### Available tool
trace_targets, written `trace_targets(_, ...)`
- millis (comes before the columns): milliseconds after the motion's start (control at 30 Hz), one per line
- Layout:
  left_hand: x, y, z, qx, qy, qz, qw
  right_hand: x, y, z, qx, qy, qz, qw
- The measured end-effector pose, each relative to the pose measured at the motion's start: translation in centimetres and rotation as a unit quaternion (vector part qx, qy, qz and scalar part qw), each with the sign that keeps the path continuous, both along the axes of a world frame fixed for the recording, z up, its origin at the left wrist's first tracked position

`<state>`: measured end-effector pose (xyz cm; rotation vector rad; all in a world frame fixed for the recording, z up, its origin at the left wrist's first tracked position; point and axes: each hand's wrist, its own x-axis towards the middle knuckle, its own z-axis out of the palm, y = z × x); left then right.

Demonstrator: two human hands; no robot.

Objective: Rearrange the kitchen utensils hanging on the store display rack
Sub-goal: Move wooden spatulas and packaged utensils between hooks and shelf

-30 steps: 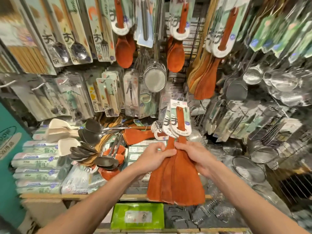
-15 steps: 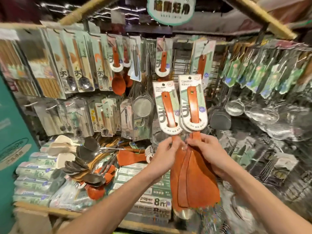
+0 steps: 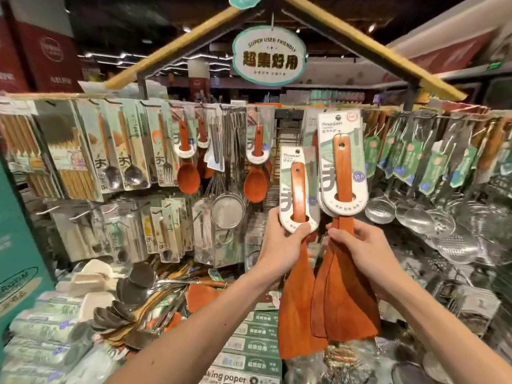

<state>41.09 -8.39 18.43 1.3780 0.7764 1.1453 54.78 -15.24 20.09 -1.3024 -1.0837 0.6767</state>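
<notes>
While the left hand (image 3: pixel 279 243) pinches one carded spatula (image 3: pixel 298 314), the right hand (image 3: pixel 360 252) grips a spatula bunch (image 3: pixel 343 314)

light: bright shop lighting overhead | glare: steel ladles (image 3: pixel 432 217) | edges: fisheye bend, slight blur

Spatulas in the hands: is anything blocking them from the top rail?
Nothing visible does. The spatula bundle in the right hand and the single spatula in the left hand face a gap under the top rail, between wooden spoons and green-carded utensils. Any hook there is hidden.
</notes>
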Motion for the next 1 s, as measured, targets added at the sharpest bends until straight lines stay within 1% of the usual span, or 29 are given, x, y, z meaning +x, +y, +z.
trace_targets(67, 0.1, 0.6, 0.4, 0.018, 0.034, 0.002, 0.999, 0.3, 0.4, 0.4, 0.002, 0.024, -0.015, 1.0)
trace_targets(167, 0.5, 1.9, 0.6, 0.006, 0.048, 0.012, 0.999, 0.8, 1.2, 0.9, 0.001, 0.036, -0.043, 0.998)
trace_targets(267, 1.2, 3.6, 0.7, 0.009, 0.027, -0.009, 1.0, 1.2, 2.0, 1.1, -0.002, 0.024, -0.066, 0.998)
trace_targets(367, 1.8, 5.2, 1.1, 0.051, 0.043, -0.015, 0.998, 1.3, 2.6, 1.3, 0.003, 0.038, -0.085, 0.996)
trace_targets(533, 2.9, 7.3, 1.6, 0.111, 0.007, 0.012, 0.994, 1.3, 3.1, 1.6, 0.019, 0.017, -0.12, 0.992)
trace_targets(633, 3.3, 7.5, 2.7, 0.098, -0.04, -0.001, 0.994, 1.4, 3.1, 2.0, 0.024, 0.007, -0.12, 0.992)
trace_targets(800, 4.1, 8.1, 5.4, 0.12, -0.063, -0.024, 0.99, 2.0, 3.5, 3.1, 0.043, -0.001, -0.113, 0.993)
trace_targets(867, 5.0, 8.5, 5.9, 0.129, -0.059, -0.028, 0.99, 2.4, 3.6, 3.4, 0.044, 0.0, -0.1, 0.994)
trace_targets(1000, 7.0, 9.3, 6.1, 0.107, -0.046, -0.01, 0.993, 4.2, 3.5, 4.0, 0.046, 0.008, -0.086, 0.995)
